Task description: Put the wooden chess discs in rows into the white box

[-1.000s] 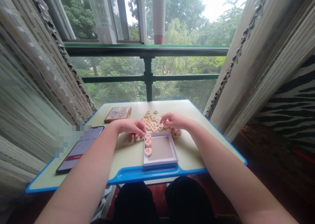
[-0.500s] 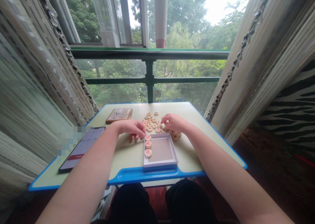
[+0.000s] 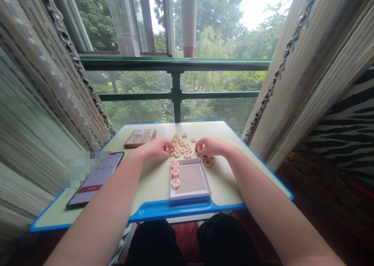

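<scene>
1. At centre of the counter (image 3: pixel 147 190), pale top w/ blue edge: loose cluster of xiangqi pieces (image 3: pixel 181 147), round, wooden, red characters facing up. Some lie flat just right of the R hand, near the tray's far R corner.
2. L hand (image 3: pixel 153 148): palm down at L side of cluster, fingers curled; L fingertips (image 3: pixel 168 149) touch or nearly touch the nearest pieces. Grip: fingers drawn together, but can't tell whether a piece is clamped.
3. R hand (image 3: pixel 212 146): palm down at R side of cluster, facing the L hand across it; R fingertips (image 3: pixel 198 149) among the pieces. Grip: likewise drawn together, clamping not discernible.
4. Below cluster, nearer the person: shallow white tray (image 3: pixel 190 196), square, w/ grey-beige floor. Three red-character pieces (image 3: pixel 175 173) lie in a column along its L inner wall; rest of floor shows bare.
5. Far L of counter: wooden-framed box (image 3: pixel 139 138) w/ calligraphy on lid, well apart from the hands.
6. Near L of counter: smartphone (image 3: pixel 95 179), lying flat, timer-like digits on screen; upper corner hidden by a pixelated patch.
7. Bkgd: green railing (image 3: pixel 176 64) beyond counter, trees outside; woven blinds (image 3: pixel 46 82) at L and R. Person's dark-clad knees (image 3: pixel 157 242) below counter edge.
</scene>
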Demonstrator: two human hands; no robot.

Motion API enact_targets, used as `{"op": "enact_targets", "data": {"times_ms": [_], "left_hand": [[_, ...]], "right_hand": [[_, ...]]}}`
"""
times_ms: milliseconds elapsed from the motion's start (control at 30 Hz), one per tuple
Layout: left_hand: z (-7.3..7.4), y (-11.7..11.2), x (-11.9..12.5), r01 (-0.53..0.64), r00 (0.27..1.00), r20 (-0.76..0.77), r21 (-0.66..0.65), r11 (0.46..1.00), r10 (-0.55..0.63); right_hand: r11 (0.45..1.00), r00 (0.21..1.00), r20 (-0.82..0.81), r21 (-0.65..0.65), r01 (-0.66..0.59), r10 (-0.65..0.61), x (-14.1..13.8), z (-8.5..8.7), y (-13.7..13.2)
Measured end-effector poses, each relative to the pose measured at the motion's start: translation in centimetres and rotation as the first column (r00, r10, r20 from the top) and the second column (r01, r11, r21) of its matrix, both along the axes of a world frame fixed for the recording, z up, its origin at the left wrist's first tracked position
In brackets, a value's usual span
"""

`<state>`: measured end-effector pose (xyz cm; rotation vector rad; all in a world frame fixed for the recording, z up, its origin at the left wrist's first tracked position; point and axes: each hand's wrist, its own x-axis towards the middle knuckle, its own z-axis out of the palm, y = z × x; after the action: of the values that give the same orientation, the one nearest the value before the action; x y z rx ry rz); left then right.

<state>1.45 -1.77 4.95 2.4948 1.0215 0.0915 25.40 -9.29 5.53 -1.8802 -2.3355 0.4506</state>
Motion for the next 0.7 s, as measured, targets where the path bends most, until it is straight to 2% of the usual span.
{"op": "enact_targets", "data": {"times_ms": [167, 300, 400, 500, 700], "left_hand": [[0.1, 0.2, 0.0, -0.019, 1.0, -0.017, 0.032, 0.999, 0.019], [0.2, 0.1, 0.0, -0.032, 0.999, -0.036, 0.029, 0.999, 0.033], [0.1, 0.1, 0.0, -0.007, 1.0, -0.013, 0.017, 1.0, 0.007], [0.0, 0.2, 0.0, 0.005, 1.0, 0.004, 0.02, 1.0, -0.005], [0.0, 0.0, 0.3, 0.016, 1.0, -0.022, 0.052, 0.999, -0.014]], "right_hand": [[1.0, 1.0, -0.006, 0.011, -0.012, 0.013, -0.1, -0.1, 0.1], [0.985, 0.997, -0.052, 0.167, -0.04, 0.049, -0.8, -0.2, 0.0], [0.958, 0.981, -0.133, 0.266, -0.103, 0.142, -1.7, -0.6, -0.2], [0.951, 0.968, -0.133, 0.255, -0.176, 0.214, -2.5, -1.1, -0.2], [0.966, 0.98, -0.107, 0.218, -0.139, 0.166, -2.7, -1.5, 0.1]]}}
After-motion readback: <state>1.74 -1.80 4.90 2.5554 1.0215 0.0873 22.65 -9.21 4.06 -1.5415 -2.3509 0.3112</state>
